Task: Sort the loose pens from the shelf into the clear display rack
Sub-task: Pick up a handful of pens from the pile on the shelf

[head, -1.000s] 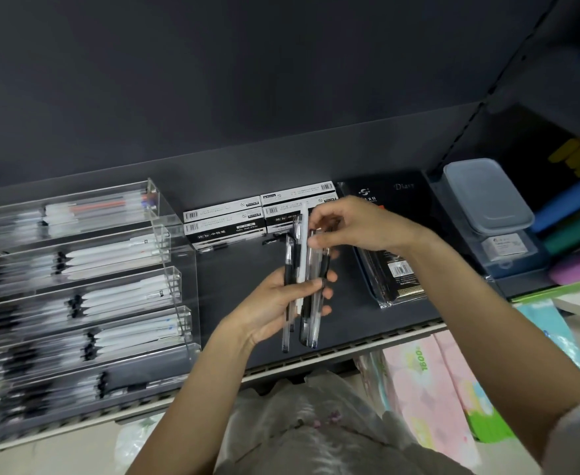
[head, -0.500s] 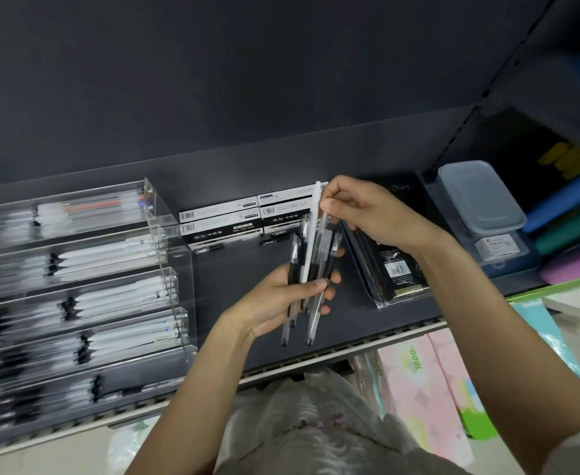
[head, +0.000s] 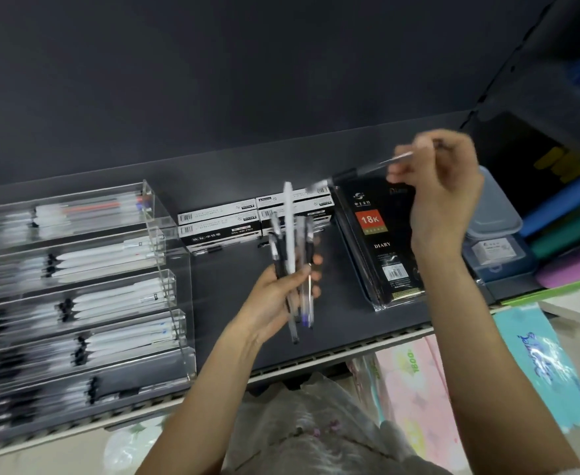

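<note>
1. The right hand [head: 442, 193] is blurred; its fingers are curled and pinch 1 clear pen [head: 367, 171] near the pen's upper end, though exactly which fingertips meet it is hard to make out
2. That pen slants down to the left, held in the air above the diary pack [head: 381, 248], its lower tip smeared near the top of the white pen
3. The left hand [head: 278, 296] grips a bundle of pens [head: 297, 269] upright, thumb across the front and fingers wrapped behind; the count is hard to tell, but a tall white pen [head: 289, 228] stands above the rest and 1 pen has a blue tip at the bottom
4. The bundle is held over the dark shelf [head: 233, 303], well to the right of the clear rack [head: 165, 269]
5. The rack has 5 stepped trays; all hold rows of pens lying sideways, mostly white with black ends, and the top tray shows a red and a blue one. Its left side is cut off and blurred
6. Behind the bundle sit black-and-white pen boxes [head: 218, 228], with 1 loose pen in front of them
7. A lidded plastic box [head: 494, 241] stands to the right, partly hidden by the right wrist
</note>
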A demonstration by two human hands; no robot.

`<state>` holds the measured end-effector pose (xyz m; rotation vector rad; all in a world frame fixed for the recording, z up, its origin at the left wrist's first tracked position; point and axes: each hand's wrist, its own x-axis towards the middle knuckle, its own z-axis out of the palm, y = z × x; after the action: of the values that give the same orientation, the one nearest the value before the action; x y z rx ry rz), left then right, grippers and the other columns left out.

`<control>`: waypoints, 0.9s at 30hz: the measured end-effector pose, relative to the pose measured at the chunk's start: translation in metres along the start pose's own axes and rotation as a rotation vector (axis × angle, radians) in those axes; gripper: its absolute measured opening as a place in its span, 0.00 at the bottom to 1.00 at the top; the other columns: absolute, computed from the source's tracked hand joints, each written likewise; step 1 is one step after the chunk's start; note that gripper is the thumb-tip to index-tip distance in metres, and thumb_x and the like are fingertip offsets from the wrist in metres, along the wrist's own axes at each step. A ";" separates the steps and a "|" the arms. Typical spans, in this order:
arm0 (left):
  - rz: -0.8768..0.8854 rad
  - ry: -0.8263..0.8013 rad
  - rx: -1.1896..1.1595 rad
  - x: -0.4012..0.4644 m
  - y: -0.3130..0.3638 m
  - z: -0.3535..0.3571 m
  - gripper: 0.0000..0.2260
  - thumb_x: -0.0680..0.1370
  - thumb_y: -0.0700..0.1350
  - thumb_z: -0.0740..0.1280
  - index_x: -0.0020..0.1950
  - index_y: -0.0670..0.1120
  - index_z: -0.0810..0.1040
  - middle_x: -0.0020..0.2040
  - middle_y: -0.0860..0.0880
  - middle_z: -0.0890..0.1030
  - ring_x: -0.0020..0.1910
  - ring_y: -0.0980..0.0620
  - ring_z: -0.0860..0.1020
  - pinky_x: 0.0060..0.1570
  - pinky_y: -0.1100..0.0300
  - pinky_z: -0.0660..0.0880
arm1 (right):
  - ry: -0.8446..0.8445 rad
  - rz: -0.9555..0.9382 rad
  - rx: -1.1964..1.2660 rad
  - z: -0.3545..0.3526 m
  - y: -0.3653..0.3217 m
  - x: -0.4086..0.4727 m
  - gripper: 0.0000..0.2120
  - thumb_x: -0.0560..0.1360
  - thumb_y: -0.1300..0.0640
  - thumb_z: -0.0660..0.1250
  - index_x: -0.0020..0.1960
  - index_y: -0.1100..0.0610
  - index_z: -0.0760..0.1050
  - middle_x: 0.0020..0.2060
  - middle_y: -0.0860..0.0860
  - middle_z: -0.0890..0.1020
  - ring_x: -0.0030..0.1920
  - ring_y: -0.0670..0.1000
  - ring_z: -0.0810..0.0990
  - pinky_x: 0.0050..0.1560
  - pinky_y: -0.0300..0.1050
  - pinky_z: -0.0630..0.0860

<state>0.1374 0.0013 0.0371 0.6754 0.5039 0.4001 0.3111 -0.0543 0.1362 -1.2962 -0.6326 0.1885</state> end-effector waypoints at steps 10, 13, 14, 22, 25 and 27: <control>0.230 0.251 -0.312 0.010 0.016 0.018 0.15 0.80 0.34 0.56 0.67 0.33 0.69 0.59 0.41 0.80 0.55 0.46 0.81 0.52 0.54 0.79 | -0.142 0.041 -0.181 0.012 0.057 -0.121 0.12 0.77 0.65 0.64 0.58 0.57 0.78 0.54 0.47 0.83 0.56 0.46 0.81 0.57 0.40 0.76; 0.238 0.251 -0.261 0.010 0.015 0.016 0.15 0.81 0.35 0.54 0.67 0.34 0.69 0.61 0.42 0.79 0.58 0.46 0.80 0.54 0.53 0.79 | -0.212 0.002 -0.293 0.013 0.064 -0.129 0.14 0.77 0.67 0.64 0.60 0.58 0.78 0.57 0.49 0.81 0.59 0.44 0.78 0.60 0.41 0.74; 0.237 0.254 -0.265 0.010 0.014 0.016 0.14 0.82 0.35 0.54 0.66 0.34 0.70 0.60 0.43 0.80 0.57 0.46 0.80 0.52 0.54 0.79 | -0.231 0.001 -0.297 0.012 0.066 -0.130 0.14 0.77 0.67 0.64 0.60 0.59 0.78 0.57 0.49 0.81 0.60 0.44 0.78 0.61 0.41 0.74; 0.223 0.321 -0.053 0.009 0.011 0.008 0.08 0.80 0.35 0.58 0.56 0.39 0.75 0.41 0.49 0.82 0.38 0.53 0.79 0.38 0.61 0.79 | -0.387 -0.080 -0.465 0.009 0.059 -0.112 0.13 0.75 0.52 0.63 0.58 0.52 0.78 0.53 0.44 0.79 0.57 0.44 0.73 0.58 0.39 0.70; 0.209 0.193 0.113 0.000 0.010 0.005 0.09 0.80 0.34 0.57 0.54 0.41 0.76 0.43 0.52 0.83 0.36 0.55 0.77 0.36 0.61 0.76 | -0.416 -0.062 -0.455 0.019 0.042 -0.066 0.13 0.75 0.50 0.64 0.58 0.49 0.77 0.53 0.44 0.75 0.57 0.46 0.72 0.58 0.42 0.70; 0.159 0.103 0.226 -0.008 0.010 0.003 0.09 0.80 0.34 0.57 0.55 0.41 0.76 0.43 0.52 0.83 0.35 0.56 0.76 0.37 0.62 0.75 | -0.537 -0.014 -0.549 0.032 0.037 -0.038 0.15 0.74 0.48 0.66 0.60 0.49 0.77 0.54 0.44 0.72 0.60 0.48 0.69 0.62 0.41 0.66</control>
<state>0.1306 0.0032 0.0481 0.9204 0.6006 0.5344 0.2706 -0.0348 0.0928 -1.7855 -1.2086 0.3755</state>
